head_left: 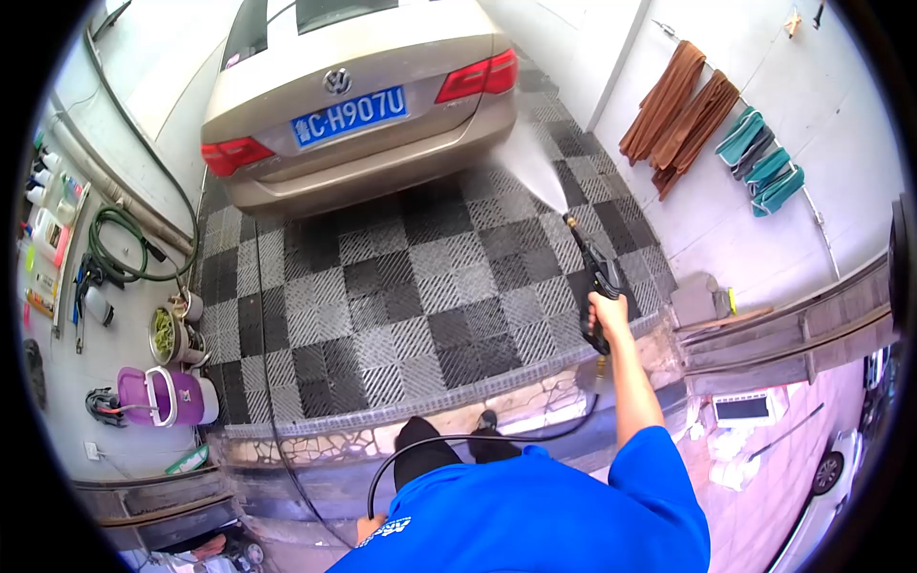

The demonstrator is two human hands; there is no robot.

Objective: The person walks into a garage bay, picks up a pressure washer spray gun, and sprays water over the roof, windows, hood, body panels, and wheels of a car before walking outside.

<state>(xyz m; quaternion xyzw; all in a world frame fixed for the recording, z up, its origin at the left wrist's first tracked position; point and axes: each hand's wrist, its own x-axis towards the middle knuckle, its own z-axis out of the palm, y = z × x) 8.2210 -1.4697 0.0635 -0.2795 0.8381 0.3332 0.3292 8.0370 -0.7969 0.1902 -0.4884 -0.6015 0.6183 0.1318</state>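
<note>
My right hand point(608, 311), arm stretched forward, is wrapped round the grip of a black pressure washer gun point(594, 267). A fan of white water spray point(537, 174) leaves its brass nozzle and meets the rear corner of a beige car point(363, 177). From the base of the gun, a black hose point(478, 437) loops back across my legs to my left side. There my left hand point(370, 527) is closed on the hose, low by my hip, with most of its fingers hidden by my blue shirt.
Grey and black grid tiles point(420, 286) cover the floor. Brown towels point(678, 110) and teal cloths point(764, 162) hang on the right wall. Along the left are a coiled green hose point(105, 248), bottles on a shelf point(48, 239) and a purple bucket point(191, 396). Another hose point(263, 344) crosses the floor.
</note>
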